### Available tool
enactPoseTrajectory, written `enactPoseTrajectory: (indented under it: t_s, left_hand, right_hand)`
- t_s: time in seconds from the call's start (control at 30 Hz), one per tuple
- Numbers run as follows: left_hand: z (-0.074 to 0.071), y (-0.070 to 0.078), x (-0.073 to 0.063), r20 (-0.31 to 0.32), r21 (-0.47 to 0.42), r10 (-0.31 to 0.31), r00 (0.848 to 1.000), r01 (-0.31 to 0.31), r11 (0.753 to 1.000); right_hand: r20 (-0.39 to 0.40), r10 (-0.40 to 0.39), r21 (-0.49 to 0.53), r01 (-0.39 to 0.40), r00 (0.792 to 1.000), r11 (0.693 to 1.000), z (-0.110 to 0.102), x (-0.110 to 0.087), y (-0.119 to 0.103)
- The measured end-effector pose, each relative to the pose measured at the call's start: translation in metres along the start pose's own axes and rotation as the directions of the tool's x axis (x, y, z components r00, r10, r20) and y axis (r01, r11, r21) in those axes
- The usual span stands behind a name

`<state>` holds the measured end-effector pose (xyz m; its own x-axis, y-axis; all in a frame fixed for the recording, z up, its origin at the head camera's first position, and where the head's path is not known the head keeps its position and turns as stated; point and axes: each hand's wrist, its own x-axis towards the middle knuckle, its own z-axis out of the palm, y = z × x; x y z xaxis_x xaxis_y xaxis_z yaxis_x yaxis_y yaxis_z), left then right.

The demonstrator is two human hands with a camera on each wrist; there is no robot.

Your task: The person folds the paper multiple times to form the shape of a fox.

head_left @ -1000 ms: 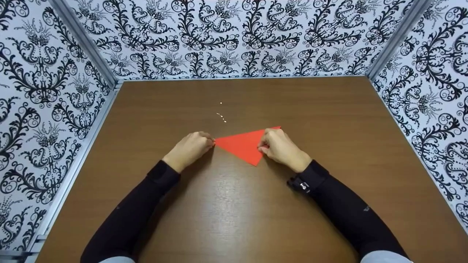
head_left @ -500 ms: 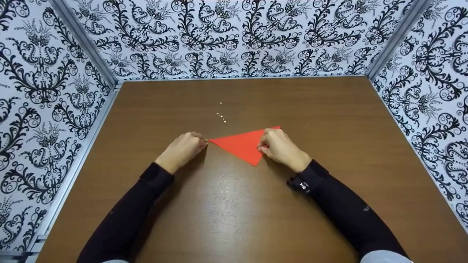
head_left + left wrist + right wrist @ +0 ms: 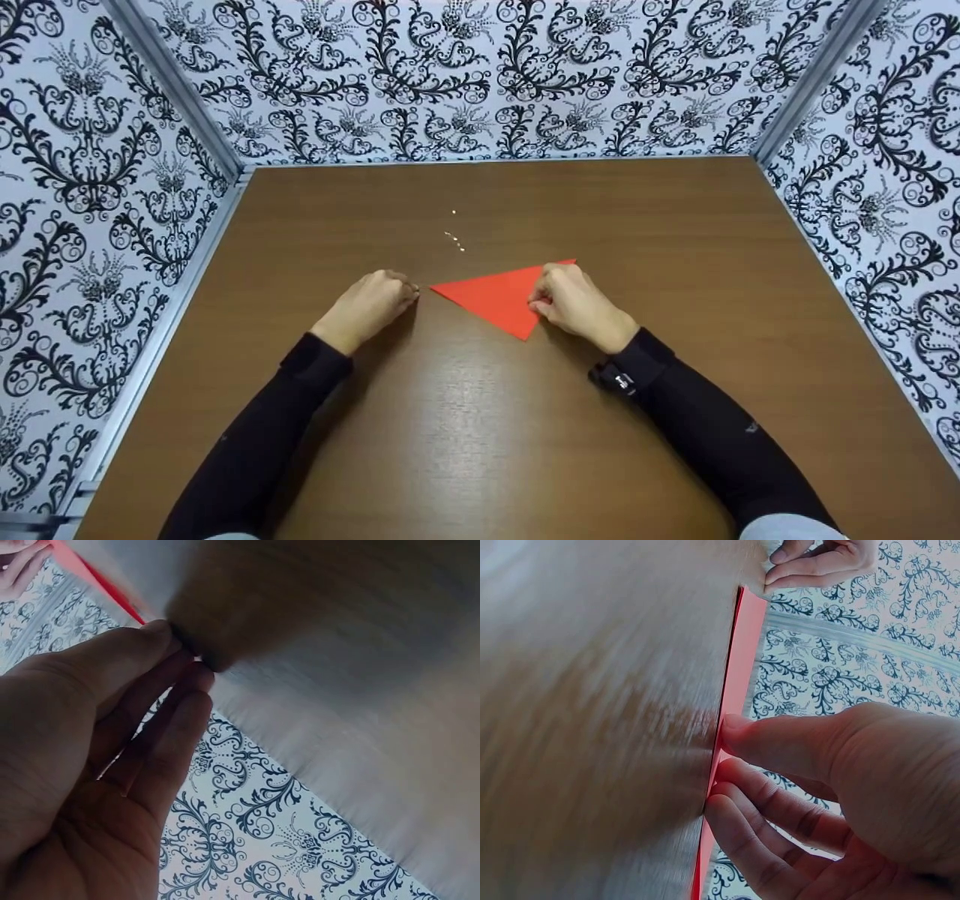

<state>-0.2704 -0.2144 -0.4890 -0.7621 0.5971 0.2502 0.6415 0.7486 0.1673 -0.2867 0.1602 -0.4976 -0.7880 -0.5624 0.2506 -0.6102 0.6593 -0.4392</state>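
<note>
- Drawing away from the left tip of the red paper triangle (image 3: 484,296), the left hand (image 3: 367,309) is now just beside it, a narrow gap between — half a second ago its fingers met that tip.
- Its fingers are loosely bent, thumb and fingertips nearly together, with no paper visible between them.
- The right hand (image 3: 577,311) has not shifted: thumb and fingertips a little apart, they press on the triangle near its right edge.
- The triangle lies on the table (image 3: 465,465) between the hands, in the same spot as before; I judge that a stroke out to the tip has ended, leaving the right hand alone to steady the paper.
- Hidden: part of the triangle's right side, beneath the right hand.
- Hard to make out: how many layers the triangle has, as both wrist views catch it almost edge-on; also the white specks (image 3: 455,239) beyond it — scraps or glare, I cannot tell.
- Cut off: the triangle's far part in the left wrist view.
</note>
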Motion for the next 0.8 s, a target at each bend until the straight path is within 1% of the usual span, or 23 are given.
enactPoseTrajectory:
  t_s: [0.1, 0.17, 0.33, 0.4, 0.5, 0.6, 0.7, 0.8]
  left_hand:
    - [-0.002, 0.003, 0.003, 0.018, 0.008, -0.024, 1.000, 0.024, 1.000]
    - [-0.004, 0.007, 0.005, 0.025, 0.019, -0.055, 0.998, 0.055, 0.998]
    - [-0.007, 0.022, 0.013, 0.006, 0.035, -0.106, 0.994, 0.105, 0.994]
    - [-0.006, 0.030, 0.018, -0.014, 0.028, -0.093, 0.996, 0.093, 0.995]
    - [-0.003, 0.044, 0.026, -0.027, 0.014, -0.067, 0.997, 0.068, 0.998]
    - [0.002, 0.058, 0.034, -0.025, 0.013, -0.043, 0.999, 0.043, 0.999]
    - [0.009, 0.070, 0.041, -0.009, 0.013, -0.021, 1.000, 0.021, 1.000]
    - [0.017, 0.080, 0.050, 0.006, 0.010, -0.015, 1.000, 0.015, 1.000]
  right_hand:
    - [0.004, 0.002, 0.000, -0.002, 1.000, 1.000, -0.001, -0.001, -0.001]
    - [0.009, 0.004, -0.002, -0.004, 1.000, 1.000, -0.001, -0.001, -0.001]
    - [0.013, 0.003, -0.002, -0.003, 1.000, 1.000, -0.002, -0.001, -0.001]
    - [0.013, 0.004, -0.003, -0.004, 1.000, 1.000, -0.003, 0.000, -0.001]
    - [0.018, 0.011, -0.008, -0.011, 1.000, 1.000, -0.003, 0.001, -0.002]
    - [0.019, 0.016, -0.009, -0.016, 1.000, 1.000, -0.003, 0.001, -0.002]
    - [0.015, 0.011, -0.004, -0.011, 1.000, 1.000, -0.002, 0.001, -0.002]
    - [0.012, 0.002, -0.001, -0.002, 1.000, 1.000, -0.002, 0.000, 0.000]
